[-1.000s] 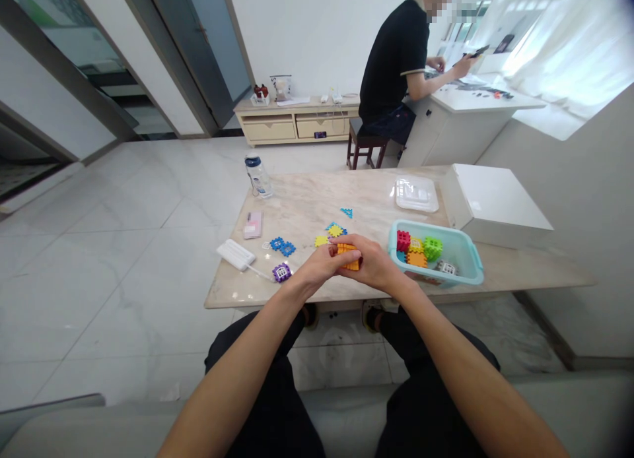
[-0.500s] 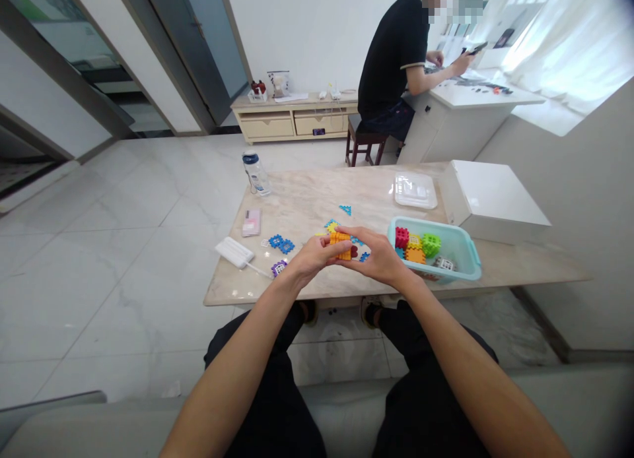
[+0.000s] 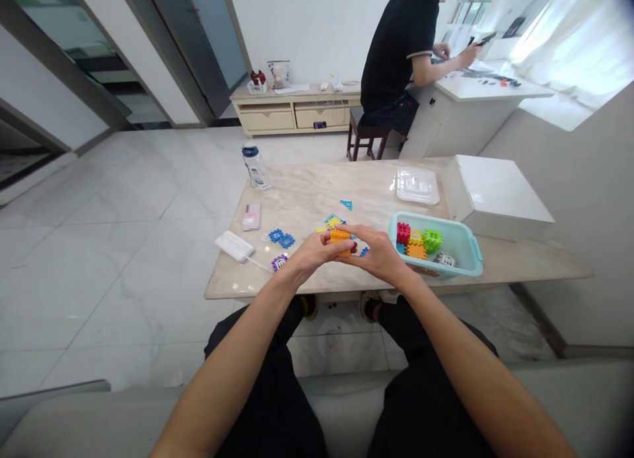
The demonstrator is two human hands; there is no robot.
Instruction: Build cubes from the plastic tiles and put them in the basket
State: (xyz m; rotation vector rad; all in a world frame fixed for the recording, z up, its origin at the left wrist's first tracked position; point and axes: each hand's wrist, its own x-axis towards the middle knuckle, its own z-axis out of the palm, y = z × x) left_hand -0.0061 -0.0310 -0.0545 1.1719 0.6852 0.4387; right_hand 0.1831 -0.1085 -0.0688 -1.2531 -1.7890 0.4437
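Both hands (image 3: 347, 252) grip orange block cube (image 3: 341, 240) abv table (image 3: 307, 200).

Strong daylight pours in from the curtained window (image 3: 579, 42) up and right of the desk (image 3: 307, 200), burning the curtain out to near white. The desk's polished top shows soft glare at its near left corner, and the floor tiles (image 3: 123, 247) left of it gleam palely. Shadows are faint. Straight lines bow toward the frame edges. The orange block cube (image 3: 341, 241) over the desk looks slightly soft.
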